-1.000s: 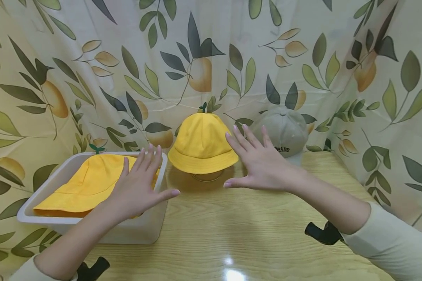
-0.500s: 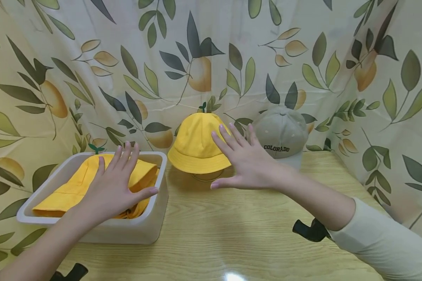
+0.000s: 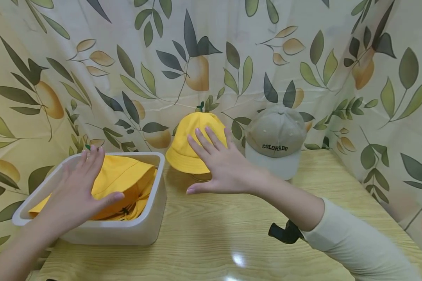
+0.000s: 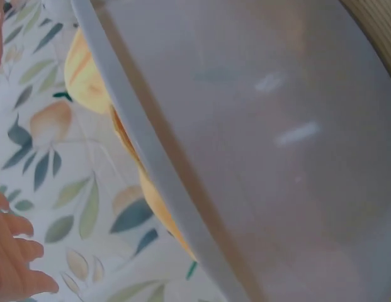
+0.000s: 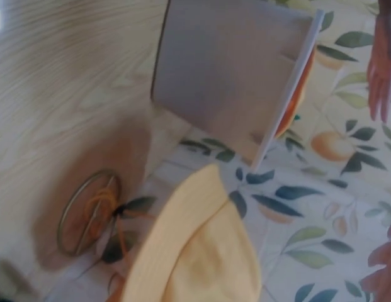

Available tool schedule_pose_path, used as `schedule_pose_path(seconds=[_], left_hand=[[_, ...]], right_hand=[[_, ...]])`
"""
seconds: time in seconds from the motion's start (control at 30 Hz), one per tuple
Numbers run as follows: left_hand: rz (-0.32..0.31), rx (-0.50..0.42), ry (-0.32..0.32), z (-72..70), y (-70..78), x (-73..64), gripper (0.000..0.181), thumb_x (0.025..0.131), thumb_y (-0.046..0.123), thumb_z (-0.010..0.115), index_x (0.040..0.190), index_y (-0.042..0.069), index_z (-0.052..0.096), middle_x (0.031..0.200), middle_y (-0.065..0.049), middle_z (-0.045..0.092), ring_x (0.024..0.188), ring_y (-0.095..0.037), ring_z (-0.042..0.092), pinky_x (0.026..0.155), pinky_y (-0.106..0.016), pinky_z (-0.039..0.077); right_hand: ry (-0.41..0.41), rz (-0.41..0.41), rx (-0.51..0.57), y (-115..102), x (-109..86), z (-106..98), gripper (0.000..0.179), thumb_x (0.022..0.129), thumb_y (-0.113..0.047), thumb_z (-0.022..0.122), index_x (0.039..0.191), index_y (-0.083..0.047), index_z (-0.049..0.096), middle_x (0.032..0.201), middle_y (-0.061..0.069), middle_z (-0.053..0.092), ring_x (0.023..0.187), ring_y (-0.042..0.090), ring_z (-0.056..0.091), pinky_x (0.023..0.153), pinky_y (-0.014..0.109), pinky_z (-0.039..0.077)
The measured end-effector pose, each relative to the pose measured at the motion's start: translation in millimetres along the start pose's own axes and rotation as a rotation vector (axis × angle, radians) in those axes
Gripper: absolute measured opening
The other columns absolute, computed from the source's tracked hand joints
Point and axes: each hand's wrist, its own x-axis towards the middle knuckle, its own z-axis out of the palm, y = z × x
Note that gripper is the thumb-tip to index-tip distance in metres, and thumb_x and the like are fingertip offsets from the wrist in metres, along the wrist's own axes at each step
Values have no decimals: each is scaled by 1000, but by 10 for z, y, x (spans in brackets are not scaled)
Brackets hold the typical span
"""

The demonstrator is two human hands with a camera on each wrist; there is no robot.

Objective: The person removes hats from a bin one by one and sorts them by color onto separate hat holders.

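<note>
My left hand (image 3: 75, 191) is spread with straight fingers above a white plastic tub (image 3: 158, 195). Inside the tub lies a yellow bucket hat (image 3: 123, 171), partly hidden by the hand; a green sprout shows behind the fingertips. My right hand (image 3: 225, 166), also spread, overlaps the front of a second yellow bucket hat (image 3: 183, 142) in the head view. That hat sits on a wire stand, whose round base (image 5: 88, 214) appears in the right wrist view with an orange cord. Both hands hold nothing.
A grey baseball cap (image 3: 276, 132) lettered COLORADO stands to the right of the yellow hat on the wooden table (image 3: 211, 242). A leaf-and-fruit patterned curtain (image 3: 218, 50) hangs behind and around the table.
Both hands have moved left, still spread. The left has passed over the tub, uncovering more of the hat in it; the right has come across the standing yellow hat, uncovering the grey cap.
</note>
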Motion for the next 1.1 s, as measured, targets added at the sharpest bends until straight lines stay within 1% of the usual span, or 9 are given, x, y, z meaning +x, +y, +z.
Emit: schedule_pose_path(seconds=[0.17,0.27,0.43,0.6,0.7,0.8,0.87,0.97,1.1], left_hand=[[42,-5,42,23,-186,-104,109,81,54,66,151,6,-3,157,-18,-5,144,-33,-10,108,-59,-18],[56,20,61,38,-279,-166,109,80,52,67,151,6,-2,157,-17,-3,145,-30,-10,107,-60,-17],[58,58,52,20,-424,-258,109,80,49,69,151,7,-3,156,-18,-1,144,-29,-9,107,-62,-15],[83,-5,60,14,-611,-365,109,78,42,73,152,12,-2,158,-13,-3,145,-25,-7,107,-60,-16],[127,-57,90,37,-765,-451,108,76,37,76,153,13,5,158,-9,-1,145,-16,-6,108,-60,-15],[162,-76,115,82,-945,-546,109,74,35,78,153,12,7,159,-6,0,143,-6,-6,109,-60,-14],[168,-79,125,117,-1064,-601,109,73,36,78,152,11,7,159,-4,0,142,-4,-6,108,-61,-15],[170,-86,152,177,-1212,-664,105,76,39,75,152,10,9,159,-3,-1,142,-4,-6,106,-63,-16],[188,-130,200,241,-1340,-707,95,82,45,68,151,7,16,159,-1,1,143,-4,-4,105,-65,-15]], right_hand=[[-2,-23,20,-113,66,23,108,77,-79,45,153,-19,-3,159,5,-7,144,26,-14,110,58,-15],[3,-38,19,-175,96,51,108,77,-80,45,153,-19,-2,158,6,-6,144,26,-12,110,58,-14],[12,-57,25,-274,163,106,110,76,-80,45,153,-19,-3,158,4,-8,144,24,-15,110,58,-14],[7,-78,25,-385,241,162,110,76,-81,44,152,-20,-7,158,3,-12,143,24,-16,110,57,-14],[2,-86,15,-455,273,204,110,76,-82,42,152,-20,-8,157,4,-12,143,23,-17,110,57,-14],[-8,-90,6,-518,285,250,110,76,-83,40,151,-20,-9,157,4,-13,142,23,-19,110,57,-14],[-11,-93,4,-552,290,280,109,77,-82,40,151,-20,-10,157,4,-13,142,23,-20,111,57,-13],[-16,-99,15,-603,302,323,107,78,-81,39,150,-20,-12,157,5,-14,142,22,-21,111,57,-13],[-29,-112,41,-686,331,384,105,80,-79,40,150,-21,-12,157,5,-14,141,21,-22,110,56,-15]])
